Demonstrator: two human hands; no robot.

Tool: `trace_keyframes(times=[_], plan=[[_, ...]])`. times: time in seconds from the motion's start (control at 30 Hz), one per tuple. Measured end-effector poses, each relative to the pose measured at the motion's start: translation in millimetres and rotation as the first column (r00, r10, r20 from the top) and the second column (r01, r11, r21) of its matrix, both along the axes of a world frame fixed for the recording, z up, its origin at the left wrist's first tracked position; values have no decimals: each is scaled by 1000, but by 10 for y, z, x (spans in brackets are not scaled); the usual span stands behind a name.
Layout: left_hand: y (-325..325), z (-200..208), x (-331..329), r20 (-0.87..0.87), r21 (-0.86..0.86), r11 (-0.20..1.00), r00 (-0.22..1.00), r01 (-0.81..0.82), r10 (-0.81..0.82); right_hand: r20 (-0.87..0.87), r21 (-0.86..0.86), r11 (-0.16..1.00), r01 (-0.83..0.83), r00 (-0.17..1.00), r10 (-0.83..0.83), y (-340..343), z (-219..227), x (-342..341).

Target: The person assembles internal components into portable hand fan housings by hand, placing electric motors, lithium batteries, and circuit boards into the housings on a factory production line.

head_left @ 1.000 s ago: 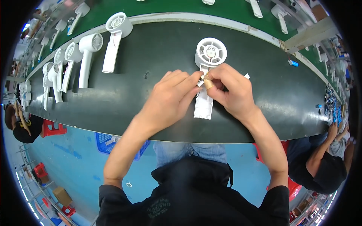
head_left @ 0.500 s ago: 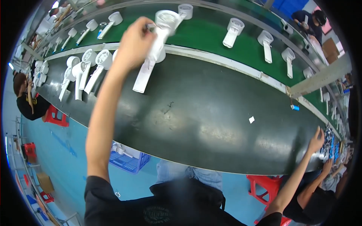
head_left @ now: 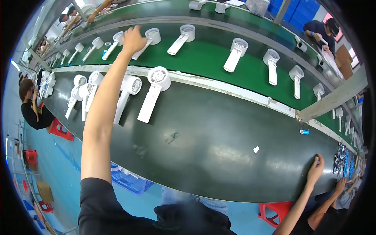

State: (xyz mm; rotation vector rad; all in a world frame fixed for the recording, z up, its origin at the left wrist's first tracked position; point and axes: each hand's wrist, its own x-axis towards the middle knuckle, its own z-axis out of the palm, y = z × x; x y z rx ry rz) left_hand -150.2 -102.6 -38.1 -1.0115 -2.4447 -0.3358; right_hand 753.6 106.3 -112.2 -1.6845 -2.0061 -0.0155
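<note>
My left hand (head_left: 134,40) reaches over the green conveyor belt, its fingers apart. Close beside it on the belt lies a white handheld fan (head_left: 152,35), with another fan (head_left: 118,37) on its other side. Below my forearm, several white fans stand or lean on the dark bench, partly hidden by the arm. One fan (head_left: 158,78) lies there with its handle toward me. My right hand (head_left: 315,172) hovers or rests at the right of the bench, fingers curved and apart; I see nothing in it. A pile of small dark and blue parts (head_left: 341,158) is nearest to it.
More fans line the belt, such as one (head_left: 235,53) to the right. A slanted metal post (head_left: 333,96) rises at the bench's far edge, near a blue cylinder (head_left: 304,132). A white scrap (head_left: 256,149) lies on the bench. Co-workers sit left and right.
My left hand has let go of a white fan, which now lies on the belt, and has moved left. My right hand has drawn away from the pile of parts. The view has shifted.
</note>
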Motion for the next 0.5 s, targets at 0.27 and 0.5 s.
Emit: trace_keyframes(times=[0.27, 0.5], plan=[[1255, -171, 594, 414, 89, 875, 781, 476, -468, -223, -121, 775, -621, 777, 588, -1762, 528, -2466], [1353, -174, 728, 128, -249, 908, 941, 338, -315, -629, -139, 785, -604, 666, 401, -1886, 841, -2548]])
